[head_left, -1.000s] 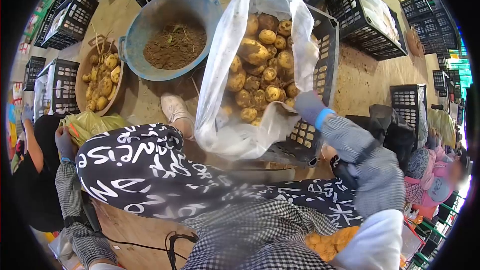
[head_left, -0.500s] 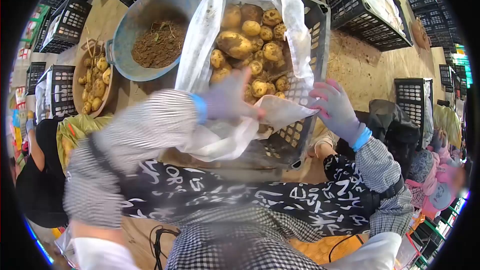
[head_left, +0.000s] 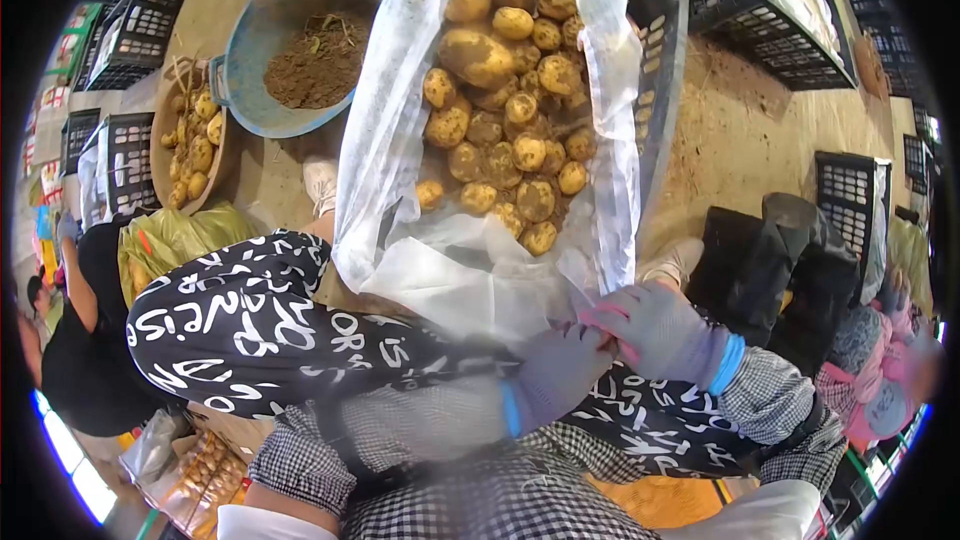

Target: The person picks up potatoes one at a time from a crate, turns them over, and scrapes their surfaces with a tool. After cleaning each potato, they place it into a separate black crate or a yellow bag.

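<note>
A clear plastic liner bag (head_left: 392,140) full of potatoes (head_left: 503,110) sits in a black plastic crate (head_left: 660,70) in front of me. Both my hands wear grey gloves with blue cuffs. My left hand (head_left: 560,370) and my right hand (head_left: 655,330) are side by side at the bag's near edge, fingers closed on the folded plastic close to my lap.
A blue tub of soil (head_left: 300,40) stands to the far left, beside a brown basin of potatoes (head_left: 190,140). Black crates (head_left: 770,10) surround the sandy floor. A person in black (head_left: 80,340) crouches on the left; another person sits at right (head_left: 880,360).
My left hand swept from my left side across to the bag's near edge. My right hand dropped down to join it. Both now grip the plastic together.
</note>
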